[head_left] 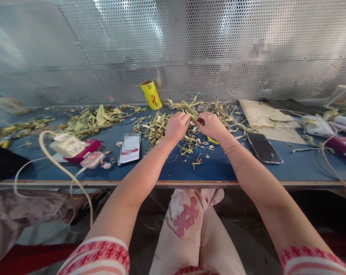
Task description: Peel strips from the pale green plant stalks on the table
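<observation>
Both my hands are over the middle of the blue table (201,172), close together at a heap of dried, pale green plant strips (154,128). My left hand (178,126) is closed, its fingertips pinching a greenish dried leaf (192,113). Facing it, my right hand (209,124) is closed too, with thumb and fingertips at the other end of that leaf. Small loose bits (197,162) lie below my hands. Part of a yellow object (212,140) shows under my right wrist.
A yellow cardboard tube (151,94) leans at the back by the perforated metal panel. Phones (130,149) (264,148) lie on either side of my forearms. Cabled power banks (78,149) sit at left, brown paper (269,118) at right. Another person's leg (26,217) shows lower left.
</observation>
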`<state>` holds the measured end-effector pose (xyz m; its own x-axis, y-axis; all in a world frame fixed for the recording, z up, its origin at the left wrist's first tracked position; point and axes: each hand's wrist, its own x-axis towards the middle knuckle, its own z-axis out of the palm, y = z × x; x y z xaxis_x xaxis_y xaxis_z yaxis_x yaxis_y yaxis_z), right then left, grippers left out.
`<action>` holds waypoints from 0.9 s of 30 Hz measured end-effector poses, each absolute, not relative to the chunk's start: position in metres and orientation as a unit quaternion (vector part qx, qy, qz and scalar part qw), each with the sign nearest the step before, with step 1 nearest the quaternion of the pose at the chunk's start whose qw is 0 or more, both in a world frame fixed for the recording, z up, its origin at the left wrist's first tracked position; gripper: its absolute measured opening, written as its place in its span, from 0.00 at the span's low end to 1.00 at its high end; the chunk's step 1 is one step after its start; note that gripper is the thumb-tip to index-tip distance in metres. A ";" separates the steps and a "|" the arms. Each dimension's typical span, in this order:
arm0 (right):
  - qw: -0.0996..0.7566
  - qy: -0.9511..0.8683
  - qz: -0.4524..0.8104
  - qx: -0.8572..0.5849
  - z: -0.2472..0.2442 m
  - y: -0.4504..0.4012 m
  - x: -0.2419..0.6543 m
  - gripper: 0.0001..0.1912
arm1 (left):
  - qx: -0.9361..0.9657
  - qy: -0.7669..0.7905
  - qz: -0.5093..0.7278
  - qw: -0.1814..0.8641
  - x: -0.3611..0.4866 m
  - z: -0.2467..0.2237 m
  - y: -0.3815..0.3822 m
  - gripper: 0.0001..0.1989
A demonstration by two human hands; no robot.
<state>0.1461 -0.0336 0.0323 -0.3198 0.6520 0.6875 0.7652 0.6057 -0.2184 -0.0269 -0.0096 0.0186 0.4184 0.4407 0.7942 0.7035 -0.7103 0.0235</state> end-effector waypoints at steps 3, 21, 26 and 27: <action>0.390 -0.790 -0.037 -0.472 0.031 -0.032 0.143 0.12 | -0.831 -0.334 -0.405 0.184 -0.025 0.018 -0.011 0.15; 0.377 -0.831 -0.042 -0.406 0.032 -0.030 0.149 0.08 | -0.864 -0.339 -0.371 0.033 -0.031 0.030 -0.011 0.06; 0.352 -0.857 -0.036 -0.375 0.032 -0.031 0.153 0.07 | -0.872 -0.343 -0.350 -0.015 -0.032 0.033 -0.014 0.05; 0.345 -0.862 -0.031 -0.370 0.033 -0.031 0.155 0.07 | -0.875 -0.336 -0.348 -0.023 -0.033 0.033 -0.014 0.04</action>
<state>0.1547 -0.0308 0.0326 -0.4883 0.6170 0.6172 0.6593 0.7241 -0.2023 -0.0326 -0.0141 0.0335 0.5320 0.6037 0.5938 0.5717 -0.7733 0.2741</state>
